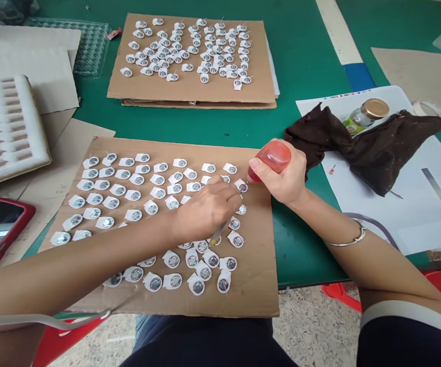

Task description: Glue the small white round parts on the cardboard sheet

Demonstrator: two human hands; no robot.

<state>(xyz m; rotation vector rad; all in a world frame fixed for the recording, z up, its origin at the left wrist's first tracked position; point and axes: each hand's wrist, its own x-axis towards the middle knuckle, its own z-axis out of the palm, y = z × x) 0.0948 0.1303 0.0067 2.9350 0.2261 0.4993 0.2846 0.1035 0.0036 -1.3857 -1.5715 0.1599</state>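
**Tight Rows Leave Little Room for a Slip**

A left hand [207,209] pinches a slim yellow-ended tool [215,238], its fingertips mostly hidden, above a cardboard sheet [256,275] on a green table [297,255]. Just beyond and to its right, the right hand [287,176] curls firmly around a red translucent squeeze container [276,157]. White-tabbed metal discs [237,239] lie on every side of the left hand, some close by its fingers. The left forearm [129,252] spans the rows, so a dipped wrist could drag discs askew. Too hard a squeeze from the right hand might spill any contents.
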